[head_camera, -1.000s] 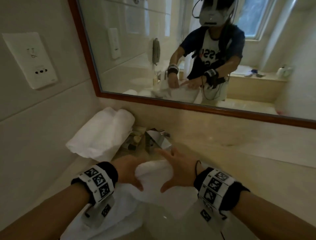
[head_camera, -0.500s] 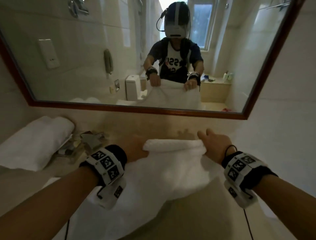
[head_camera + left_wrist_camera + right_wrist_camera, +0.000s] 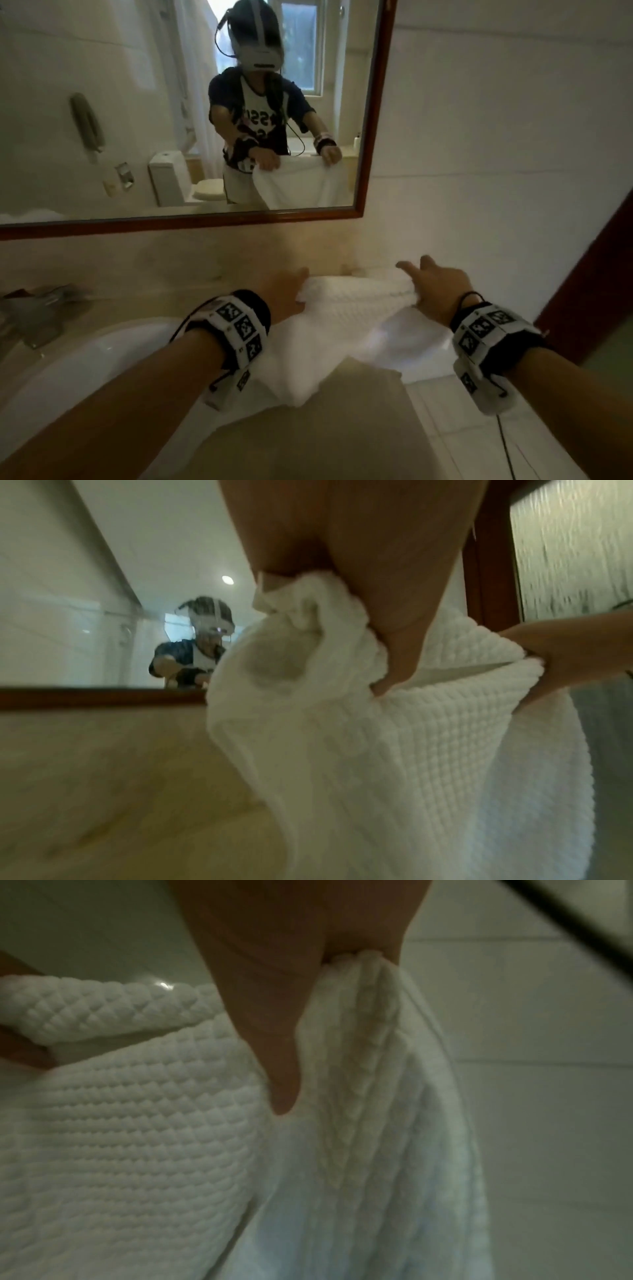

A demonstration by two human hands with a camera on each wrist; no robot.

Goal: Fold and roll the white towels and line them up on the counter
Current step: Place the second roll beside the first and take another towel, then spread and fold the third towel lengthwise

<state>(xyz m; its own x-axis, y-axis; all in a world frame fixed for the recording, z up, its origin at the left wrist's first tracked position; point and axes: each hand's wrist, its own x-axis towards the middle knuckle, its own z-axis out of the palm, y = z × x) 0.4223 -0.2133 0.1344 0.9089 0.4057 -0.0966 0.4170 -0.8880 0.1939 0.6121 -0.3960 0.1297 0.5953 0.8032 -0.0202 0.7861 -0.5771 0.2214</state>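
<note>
At the far left of the head view a metal tap (image 3: 32, 310) sits blurred at the back of the counter (image 3: 359, 411), and below it the white basin (image 3: 85, 356) curves across the lower left. Above, the wood-framed mirror (image 3: 375, 113) fills the upper left and centre of the frame; in it a person in a headset holds a white cloth up by two corners, with a toilet and a wall phone reflected behind. Moving right, the left hand (image 3: 279, 294) is at the centre of the frame, its fingers curled round the left top corner of the towel (image 3: 346, 318); the left wrist view shows the thumb pressed into the bunched waffle-weave cloth (image 3: 428, 750), so this hand grips it firmly. The towel is stretched between the two hands in the centre of the frame, its top edge doubled over into a thick band, the rest hanging down over the counter edge towards the lower centre. At the right end the right hand (image 3: 435, 287) pinches the other top corner, thumb on the near side and gathered folds (image 3: 359, 1069) caught behind it, with the forefinger pointing out towards the wall. Both wrists wear bands with black-and-white square markers. At the far right edge stands a dark red door frame (image 3: 589, 294) against pale wall tiles.
</note>
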